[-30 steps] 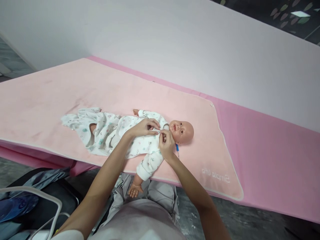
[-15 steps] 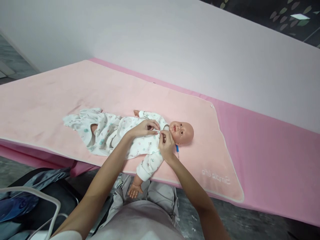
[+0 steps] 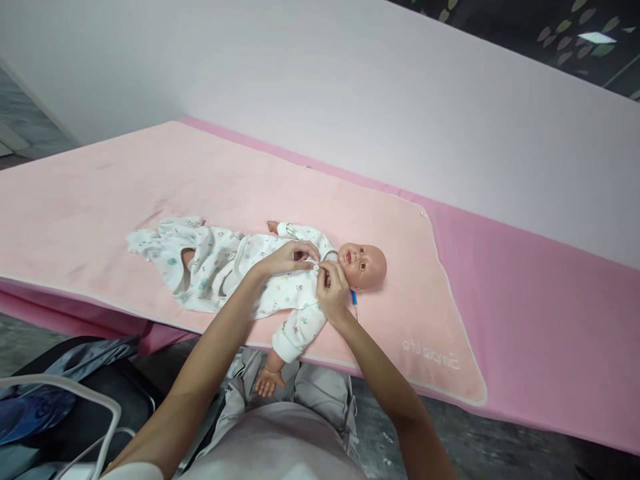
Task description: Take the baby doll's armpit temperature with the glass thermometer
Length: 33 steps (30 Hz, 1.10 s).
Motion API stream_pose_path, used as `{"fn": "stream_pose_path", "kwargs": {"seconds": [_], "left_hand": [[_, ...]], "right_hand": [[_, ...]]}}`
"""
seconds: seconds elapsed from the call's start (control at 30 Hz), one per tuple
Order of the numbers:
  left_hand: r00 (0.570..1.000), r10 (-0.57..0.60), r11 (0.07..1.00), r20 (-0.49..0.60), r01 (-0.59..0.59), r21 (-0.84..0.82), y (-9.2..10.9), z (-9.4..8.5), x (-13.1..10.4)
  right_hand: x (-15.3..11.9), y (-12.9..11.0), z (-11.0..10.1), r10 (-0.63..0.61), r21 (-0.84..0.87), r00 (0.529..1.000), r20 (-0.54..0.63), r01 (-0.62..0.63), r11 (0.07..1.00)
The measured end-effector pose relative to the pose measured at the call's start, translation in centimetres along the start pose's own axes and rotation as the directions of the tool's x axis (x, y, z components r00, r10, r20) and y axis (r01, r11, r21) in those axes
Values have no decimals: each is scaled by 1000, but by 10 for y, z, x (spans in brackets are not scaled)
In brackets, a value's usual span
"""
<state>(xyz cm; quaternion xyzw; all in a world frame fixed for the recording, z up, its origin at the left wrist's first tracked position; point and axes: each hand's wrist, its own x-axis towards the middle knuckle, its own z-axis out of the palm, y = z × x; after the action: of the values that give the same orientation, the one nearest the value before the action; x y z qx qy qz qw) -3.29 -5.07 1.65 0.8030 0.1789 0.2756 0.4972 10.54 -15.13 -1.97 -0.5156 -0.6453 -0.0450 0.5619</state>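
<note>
A baby doll [image 3: 369,267] lies on its back on a pink mat [image 3: 410,307], its head to the right. It wears white patterned clothing [image 3: 280,293], which spreads loosely over the legs at the left. Both my hands meet at the chest, just below the neck. My left hand [image 3: 294,257] is closed on the garment's edge, fingertips pinched. Close beside it, my right hand [image 3: 332,285] pinches the same edge near the doll's chin. One doll arm hangs over the mat's near edge. The small bit of cloth between my fingertips is mostly covered.
A pale wall [image 3: 320,87] rises behind the pink table [image 3: 540,320]. A blue tag [image 3: 354,298] lies beside the doll's head. At the lower left are a black chair [image 3: 100,400] with items on it and a white curved tube [image 3: 75,387].
My fingertips have shifted very slightly at the neckline, and a little more of the garment's edge shows between them. The doll lies as before.
</note>
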Motion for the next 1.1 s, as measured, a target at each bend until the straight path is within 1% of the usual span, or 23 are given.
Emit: {"fn": "stream_pose_path", "kwargs": {"seconds": [0.17, 0.33, 0.43, 0.5, 0.6, 0.63, 0.7, 0.77, 0.83, 0.9, 1.0, 1.1], "left_hand": [[1000, 20, 1000, -22, -20, 9, 1, 0, -2], [999, 22, 1000, -44, -21, 19, 0, 1, 1], [997, 31, 999, -67, -30, 23, 2, 0, -1], [991, 20, 998, -136, -13, 54, 4, -2, -9], [955, -8, 992, -297, 45, 119, 8, -5, -34], [941, -10, 988, -339, 63, 144, 9, -5, -43], [923, -3, 976, -384, 87, 202, 10, -3, -60], [919, 24, 961, -393, 87, 261, 12, 0, -71], [923, 53, 952, -381, 69, 300, 12, 3, -74], [927, 65, 952, -369, 53, 301, 11, 4, -74], [934, 59, 964, -353, 38, 262, 8, 2, -71], [944, 76, 969, -322, 7, 247, 5, -3, -70]], "right_hand": [[1, -2, 0, -38, -4, 999, -33, 38, 999], [0, -2, 0, -40, -17, 999, 3, 40, 999], [0, -1, 0, -41, -17, 999, 3, 41, 999], [1, -1, 0, -40, -22, 999, -1, 40, 999], [1, 0, -2, -49, -31, 999, 7, 49, 998], [1, 1, -2, -60, -39, 998, 17, 61, 997], [2, -1, -3, -118, -60, 991, 67, 122, 991], [5, -4, -1, -222, -76, 962, 161, 237, 969], [11, -10, 3, -303, -85, 914, 269, 336, 938], [17, -17, 8, -305, -96, 890, 339, 355, 930], [22, -23, 14, -244, -121, 904, 350, 302, 945], [17, -24, 17, -243, -154, 914, 323, 305, 940]]}}
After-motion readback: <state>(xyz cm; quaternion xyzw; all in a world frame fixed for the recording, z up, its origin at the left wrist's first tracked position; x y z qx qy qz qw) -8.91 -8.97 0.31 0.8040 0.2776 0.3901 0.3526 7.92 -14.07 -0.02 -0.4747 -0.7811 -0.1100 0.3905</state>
